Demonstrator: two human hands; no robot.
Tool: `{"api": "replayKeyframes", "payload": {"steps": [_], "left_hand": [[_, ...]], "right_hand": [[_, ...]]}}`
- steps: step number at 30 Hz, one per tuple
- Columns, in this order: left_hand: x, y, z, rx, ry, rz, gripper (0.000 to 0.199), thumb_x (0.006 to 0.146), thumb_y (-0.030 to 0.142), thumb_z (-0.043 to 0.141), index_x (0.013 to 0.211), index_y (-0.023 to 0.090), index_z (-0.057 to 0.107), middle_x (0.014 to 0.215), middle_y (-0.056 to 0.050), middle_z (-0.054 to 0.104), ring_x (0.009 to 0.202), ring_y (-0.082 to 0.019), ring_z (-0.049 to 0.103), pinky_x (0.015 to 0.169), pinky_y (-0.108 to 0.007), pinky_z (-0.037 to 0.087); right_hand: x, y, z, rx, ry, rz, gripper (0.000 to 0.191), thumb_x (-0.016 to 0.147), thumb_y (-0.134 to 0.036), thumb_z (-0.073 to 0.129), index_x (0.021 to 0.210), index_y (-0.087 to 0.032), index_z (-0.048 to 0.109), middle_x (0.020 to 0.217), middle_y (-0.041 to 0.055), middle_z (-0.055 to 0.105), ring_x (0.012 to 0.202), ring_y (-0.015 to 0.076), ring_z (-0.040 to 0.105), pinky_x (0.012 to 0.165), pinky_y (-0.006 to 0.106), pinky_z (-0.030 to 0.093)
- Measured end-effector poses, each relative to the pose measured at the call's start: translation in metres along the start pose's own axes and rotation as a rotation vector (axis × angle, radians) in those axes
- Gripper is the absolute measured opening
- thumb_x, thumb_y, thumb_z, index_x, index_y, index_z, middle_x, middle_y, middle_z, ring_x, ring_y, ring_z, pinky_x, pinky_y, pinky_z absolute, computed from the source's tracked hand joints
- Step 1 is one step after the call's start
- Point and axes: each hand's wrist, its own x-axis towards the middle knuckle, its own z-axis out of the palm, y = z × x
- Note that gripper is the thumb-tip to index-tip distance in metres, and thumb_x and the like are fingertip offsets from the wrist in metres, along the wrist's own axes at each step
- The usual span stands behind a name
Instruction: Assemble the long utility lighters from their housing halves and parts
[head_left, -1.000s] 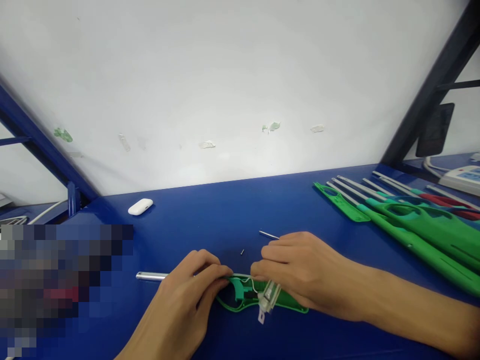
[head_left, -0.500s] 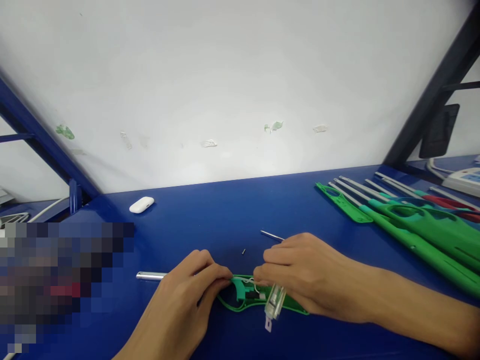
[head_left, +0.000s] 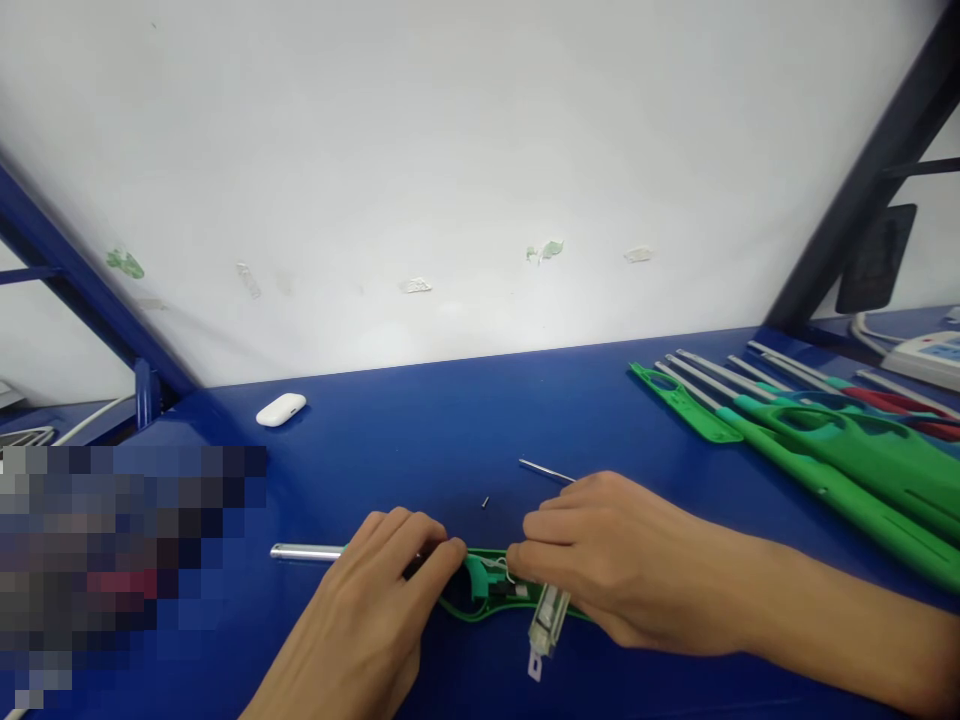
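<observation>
A green lighter-like casing lies open side up near the front of the table, with a teal trigger piece, a black part and white wire inside. Its silver tube points left. My left hand is closed around the casing where the tube joins it. My right hand is closed over the casing's right part, holding a clear plastic tank that hangs over the front edge of the casing. A thin metal rod sticks out from behind my right hand.
A tiny screw lies behind the casing. A white earbud case sits at the back left. Several green and red long-tubed lighters and a loose green shell lie at the right. A blurred patch covers the left.
My left hand's fingers have shifted slightly left and curled over the tube end of the casing. My right hand has barely moved; the clear tank sits slightly lower.
</observation>
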Motion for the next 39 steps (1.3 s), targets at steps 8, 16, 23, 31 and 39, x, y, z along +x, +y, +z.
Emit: {"api": "replayKeyframes", "payload": {"steps": [8,16,23,31,39], "left_hand": [[0.002,0.002,-0.005,0.064,-0.087,0.105,0.047,0.089,-0.005,0.040,0.118,0.024,0.063,0.099,-0.002,0.067,0.081,-0.020,0.064,0.075,-0.031,0.054],[-0.008,-0.002,-0.004,-0.007,-0.179,0.030,0.057,0.092,-0.007,0.041,0.130,0.029,0.065,0.115,-0.003,0.070,0.099,-0.020,0.069,0.087,-0.030,0.062],[0.002,0.011,-0.014,0.029,-0.162,0.052,0.039,0.093,-0.002,0.045,0.110,0.024,0.068,0.100,-0.005,0.068,0.086,-0.021,0.068,0.081,-0.031,0.064],[0.021,0.005,-0.004,0.084,-0.218,0.057,0.046,0.090,-0.005,0.041,0.109,0.024,0.072,0.095,-0.005,0.068,0.076,-0.022,0.068,0.062,-0.032,0.060],[0.030,0.007,0.006,0.015,-0.170,0.058,0.039,0.092,-0.006,0.043,0.091,0.023,0.070,0.099,-0.004,0.070,0.079,-0.020,0.073,0.060,-0.028,0.061]], "right_hand": [[0.003,-0.002,-0.003,0.015,-0.016,0.021,0.023,0.085,0.002,0.062,0.092,-0.020,0.063,0.079,-0.0030,0.065,0.063,0.0153,0.053,0.057,0.034,0.033],[0.002,-0.003,-0.005,-0.026,-0.022,0.027,0.020,0.088,-0.002,0.063,0.093,-0.021,0.065,0.078,-0.0031,0.064,0.061,0.0159,0.053,0.056,0.035,0.032],[0.000,-0.002,-0.003,-0.047,0.008,0.016,0.019,0.090,-0.004,0.063,0.097,-0.022,0.063,0.082,-0.0028,0.063,0.064,0.0171,0.054,0.058,0.036,0.034],[0.000,-0.001,-0.002,0.000,-0.019,0.043,0.019,0.092,-0.004,0.059,0.098,-0.022,0.061,0.086,-0.0019,0.066,0.067,0.0177,0.059,0.059,0.037,0.035],[0.000,0.001,-0.003,0.049,-0.010,0.072,0.015,0.095,-0.006,0.060,0.095,-0.021,0.063,0.087,-0.0019,0.069,0.073,0.0179,0.065,0.058,0.037,0.034]]}}
